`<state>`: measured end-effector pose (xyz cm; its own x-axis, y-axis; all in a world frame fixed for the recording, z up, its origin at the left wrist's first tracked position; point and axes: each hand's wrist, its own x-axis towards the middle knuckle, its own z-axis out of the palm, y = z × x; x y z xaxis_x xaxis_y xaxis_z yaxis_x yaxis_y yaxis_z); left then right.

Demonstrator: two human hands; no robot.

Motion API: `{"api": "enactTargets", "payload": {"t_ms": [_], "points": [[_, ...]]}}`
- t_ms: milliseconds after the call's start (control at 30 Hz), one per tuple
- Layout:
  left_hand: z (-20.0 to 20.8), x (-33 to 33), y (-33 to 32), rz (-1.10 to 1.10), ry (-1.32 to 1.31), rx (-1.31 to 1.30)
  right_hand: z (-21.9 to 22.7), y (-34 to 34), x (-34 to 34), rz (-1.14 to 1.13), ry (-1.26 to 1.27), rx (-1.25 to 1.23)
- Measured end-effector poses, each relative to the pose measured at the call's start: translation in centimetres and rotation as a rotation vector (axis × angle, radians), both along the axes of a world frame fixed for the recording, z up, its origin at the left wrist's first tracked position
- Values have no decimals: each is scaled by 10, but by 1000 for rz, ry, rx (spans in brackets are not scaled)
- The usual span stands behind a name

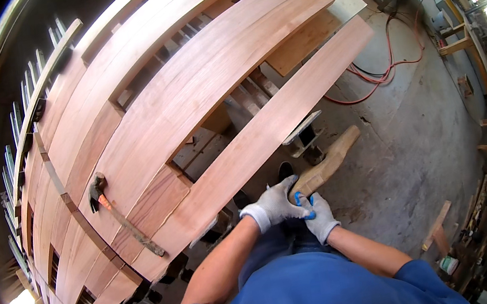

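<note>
Both hands wear grey gloves with blue at the fingertips and meet in front of my blue shirt. My left hand (276, 202) is closed at the near end of a club-shaped wooden mallet (326, 165), whose narrower end points away to the right. Closed too, my right hand (319, 214) presses against the same thick end from below, its fingertips close to the left hand's. Part of that end is hidden by the gloves. A claw hammer (117, 211) with a worn handle and an orange band lies on the curved wooden panels (140, 159) to the left.
One long plank (265, 127) runs along the panels' near edge, beside open gaps. Below it a metal clamp or bracket (303, 135) sticks out. Red and black hoses (389, 65) lie on the concrete floor (379, 152). Wood scraps (438, 228) are at lower right.
</note>
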<state>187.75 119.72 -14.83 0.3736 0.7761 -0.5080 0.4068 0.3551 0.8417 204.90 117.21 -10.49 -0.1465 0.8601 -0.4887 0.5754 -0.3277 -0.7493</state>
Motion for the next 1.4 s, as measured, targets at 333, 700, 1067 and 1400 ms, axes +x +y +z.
{"api": "enactTargets", "payload": {"t_ms": [333, 700, 1067, 1400], "points": [[61, -37, 15, -10, -88, 122, -42, 121, 95, -624, 1176, -646], [-124, 17, -32, 163, -78, 62, 12, 123, 61, -615, 475, -15], [14, 25, 11, 87, 331, 102, 30, 135, 46, -829, 411, -64], [16, 42, 14, 187, 484, 164, 12, 133, 68, -718, 670, -72]]}}
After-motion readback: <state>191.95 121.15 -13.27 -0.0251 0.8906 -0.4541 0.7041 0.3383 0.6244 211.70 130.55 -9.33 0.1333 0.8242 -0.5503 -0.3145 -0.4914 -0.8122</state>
